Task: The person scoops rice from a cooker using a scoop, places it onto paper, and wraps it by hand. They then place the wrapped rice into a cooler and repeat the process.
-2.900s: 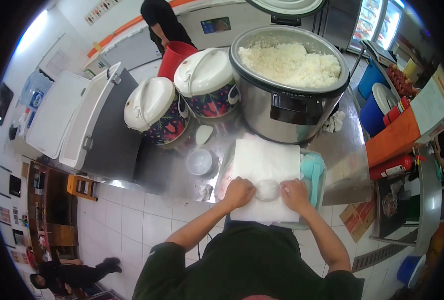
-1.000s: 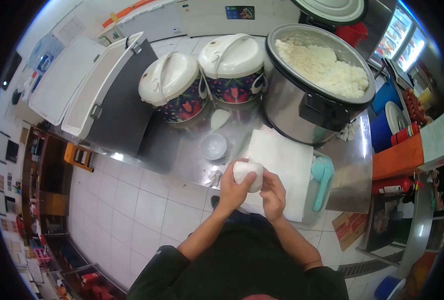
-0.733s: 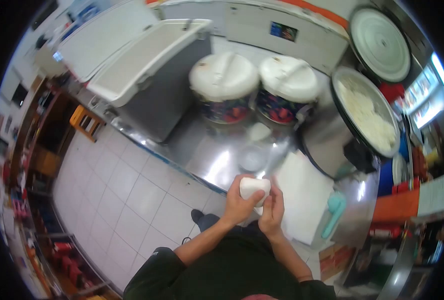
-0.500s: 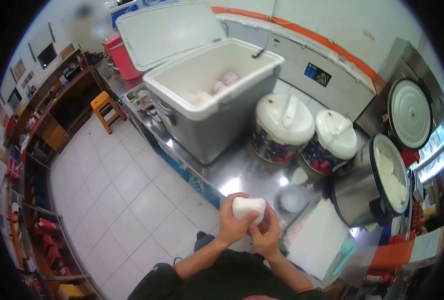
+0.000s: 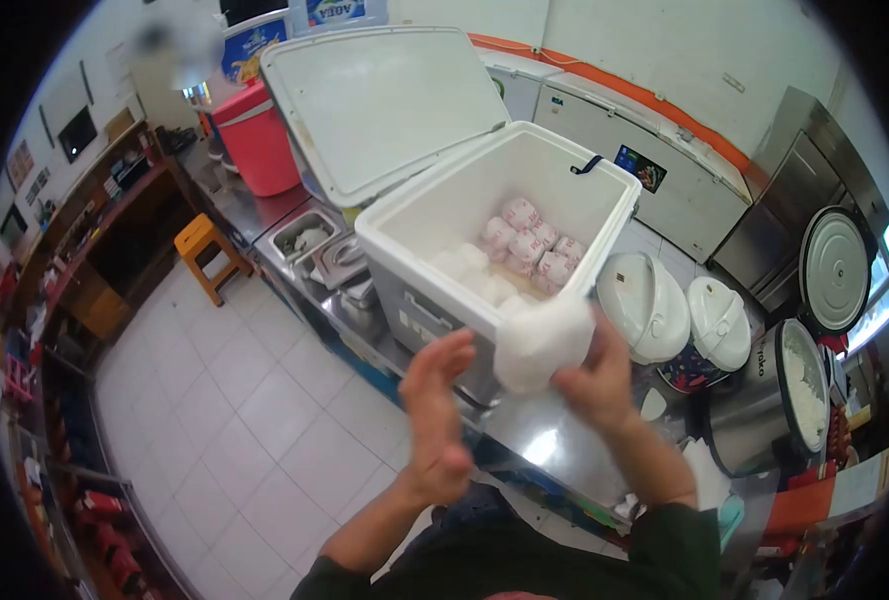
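A white wrapped bundle (image 5: 540,345) is gripped in my right hand (image 5: 605,385), just in front of the near rim of the cooler box (image 5: 415,240). My left hand (image 5: 440,415) is apart from the bundle, its fingers spread and nothing in it. Inside the open cooler lie several round packs with red print (image 5: 530,240), and several plain white bundles (image 5: 465,262) lie nearer its left side. The raised lid (image 5: 385,110) leans back behind the box.
Right of the cooler stand two white-lidded containers (image 5: 643,310) and a large open pot (image 5: 760,400) of rice. Metal trays (image 5: 340,255) and a red bucket (image 5: 260,145) are on the left. An orange stool (image 5: 205,255) stands on the floor.
Both hands have moved up towards the cooler. My left hand has let go of the bundle, which my right hand has carried up. The view has shifted, showing more of the cooler's inside.
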Demonstrator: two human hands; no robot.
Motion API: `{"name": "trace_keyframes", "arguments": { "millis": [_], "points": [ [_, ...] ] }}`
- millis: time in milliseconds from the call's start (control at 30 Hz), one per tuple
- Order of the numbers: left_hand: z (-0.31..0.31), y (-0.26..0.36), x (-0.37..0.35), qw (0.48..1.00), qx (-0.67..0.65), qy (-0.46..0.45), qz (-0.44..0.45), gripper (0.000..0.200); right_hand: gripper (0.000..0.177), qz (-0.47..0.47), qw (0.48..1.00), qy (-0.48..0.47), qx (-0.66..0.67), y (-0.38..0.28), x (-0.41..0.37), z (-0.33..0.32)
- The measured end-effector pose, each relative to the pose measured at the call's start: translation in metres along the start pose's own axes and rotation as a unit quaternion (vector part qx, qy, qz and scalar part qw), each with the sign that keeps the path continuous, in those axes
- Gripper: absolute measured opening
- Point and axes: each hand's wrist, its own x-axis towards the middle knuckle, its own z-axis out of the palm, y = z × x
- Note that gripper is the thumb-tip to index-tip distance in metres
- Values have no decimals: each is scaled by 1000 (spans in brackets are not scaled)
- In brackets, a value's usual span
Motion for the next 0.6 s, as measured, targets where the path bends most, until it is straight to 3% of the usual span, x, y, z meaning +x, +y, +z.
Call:
{"name": "trace_keyframes", "arguments": {
  "millis": [33,100,167,200,233,267,300,333,367,400,467,500,533,600],
  "points": [
    [-18,-3,4,998,-60,2,1,87,65,3,1000,-9,2,-8,29,-6],
    [-88,-14,-3,970,-141,-133,-146,84,62,24,994,-48,-96,-20,92,-28],
    [-153,-44,-13,921,-260,-202,-210,81,60,97,968,-123,-196,-11,157,-58],
    [-182,-61,-21,918,-261,-202,-219,79,60,95,972,-107,-188,-1,185,-70],
    [-210,-77,-31,915,-262,-204,-230,78,64,171,941,-142,-257,12,211,-81],
    [-238,-90,-46,920,-237,-147,-275,78,69,250,899,-175,-315,29,231,-92],
    [-266,-102,-65,921,-209,-89,-315,78,69,253,904,-160,-305,48,249,-103],
    [-291,-118,-89,913,-215,-7,-347,73,68,312,849,-183,-385,68,267,-115],
    [-318,-131,-119,884,-227,90,-398,69,66,369,779,-206,-463,89,281,-128],
    [-345,-142,-149,855,-217,166,-441,67,66,377,779,-196,-461,108,291,-141],
    [-374,-150,-204,772,-160,318,-527,66,66,533,686,-240,-434,151,295,-170],
    [-378,-148,-226,723,-113,387,-562,67,66,549,674,-241,-430,173,286,-182],
    [-376,-151,-245,717,-126,389,-565,67,66,563,674,-254,-406,190,276,-195],
    [-373,-148,-281,566,-92,588,-571,69,66,584,668,-262,-379,207,264,-206]
  ]
}}
